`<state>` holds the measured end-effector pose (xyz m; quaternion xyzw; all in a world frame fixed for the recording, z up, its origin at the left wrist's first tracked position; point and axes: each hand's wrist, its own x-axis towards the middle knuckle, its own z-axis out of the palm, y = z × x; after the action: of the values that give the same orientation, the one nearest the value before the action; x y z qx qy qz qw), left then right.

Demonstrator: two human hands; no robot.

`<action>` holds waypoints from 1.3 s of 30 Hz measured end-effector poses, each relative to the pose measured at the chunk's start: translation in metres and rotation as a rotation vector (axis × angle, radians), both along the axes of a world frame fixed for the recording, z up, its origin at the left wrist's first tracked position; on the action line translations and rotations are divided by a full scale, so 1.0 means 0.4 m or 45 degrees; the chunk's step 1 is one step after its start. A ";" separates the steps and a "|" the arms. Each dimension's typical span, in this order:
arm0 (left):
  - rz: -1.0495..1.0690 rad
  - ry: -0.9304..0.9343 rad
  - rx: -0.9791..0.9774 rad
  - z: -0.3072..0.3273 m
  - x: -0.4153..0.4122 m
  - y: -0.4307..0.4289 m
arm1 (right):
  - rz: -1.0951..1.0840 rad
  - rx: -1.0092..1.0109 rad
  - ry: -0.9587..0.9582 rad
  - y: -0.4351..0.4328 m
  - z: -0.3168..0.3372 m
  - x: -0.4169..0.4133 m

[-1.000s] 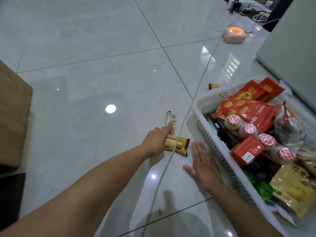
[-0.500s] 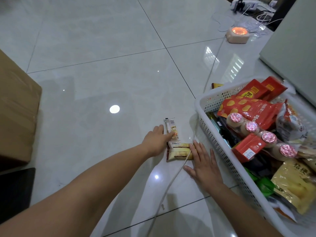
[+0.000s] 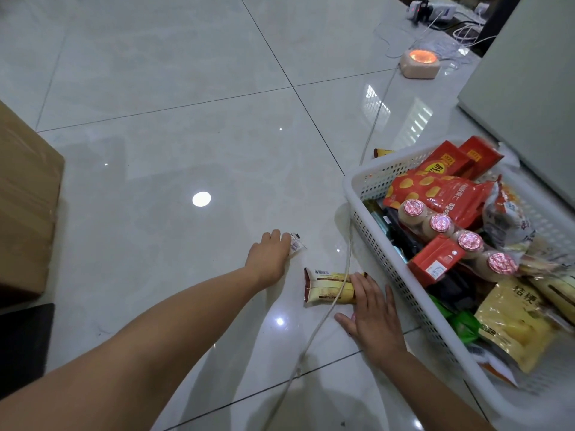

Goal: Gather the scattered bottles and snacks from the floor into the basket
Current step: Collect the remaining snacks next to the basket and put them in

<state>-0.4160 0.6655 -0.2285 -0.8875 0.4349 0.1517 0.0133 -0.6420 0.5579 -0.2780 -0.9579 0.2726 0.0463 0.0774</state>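
Right grip (image 3: 373,315), flat, touches snack pack (image 3: 323,287) lying left-right; left grip (image 3: 270,256) flat on sachet (image 3: 296,246)

Your L hand (image 3: 269,256) covers one end of a small white sachet (image 3: 297,244) on the tiled floor (image 3: 186,119) (grip not clear). Your R hand (image 3: 373,312) lies flat, fingertips (image 3: 357,279) touching a yellow snack pack (image 3: 326,287) w/ a thin cable (image 3: 349,247) across it. White basket (image 3: 351,188) just right of it, packed w/ snacks & foil-capped bottles (image 3: 441,223).
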 end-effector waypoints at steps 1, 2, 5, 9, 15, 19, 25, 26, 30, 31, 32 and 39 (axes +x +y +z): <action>0.000 0.016 0.003 0.003 -0.001 0.000 | 0.003 -0.005 -0.017 0.003 0.003 -0.006; 0.000 0.028 0.011 0.007 -0.002 0.000 | 0.002 -0.013 -0.037 0.005 0.006 -0.014; 0.005 0.056 0.054 0.014 -0.007 0.003 | -0.040 -0.077 -0.093 0.012 0.006 -0.047; -0.006 0.093 0.124 0.016 -0.022 0.017 | -0.095 -0.208 -0.152 0.034 -0.004 -0.108; 0.023 0.192 0.172 0.025 -0.036 0.045 | 0.000 -0.110 -0.098 0.048 0.011 -0.173; 0.011 0.224 0.264 0.032 -0.058 0.063 | 0.172 -0.011 -0.013 0.022 0.024 -0.173; -0.042 0.241 0.343 0.031 -0.081 0.095 | 0.071 -0.144 -0.003 0.040 0.027 -0.213; -0.045 0.242 0.346 0.032 -0.083 0.099 | 0.039 -0.174 -0.046 0.050 0.023 -0.224; -0.054 0.245 0.362 0.031 -0.090 0.111 | -0.081 -0.210 -0.130 0.087 0.022 -0.257; -0.049 0.239 0.360 0.029 -0.090 0.112 | -0.118 -0.192 -0.123 0.094 0.027 -0.260; -0.038 0.232 0.343 0.030 -0.090 0.111 | -0.157 -0.162 -0.110 0.099 0.037 -0.260; 0.138 0.127 -0.078 0.173 -0.058 0.006 | -0.201 0.044 -0.142 0.139 0.149 -0.229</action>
<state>-0.4394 0.6680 -0.1592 -0.9012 0.3906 0.1827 -0.0437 -0.7338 0.6135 -0.2184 -0.9330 0.3417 -0.0088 0.1122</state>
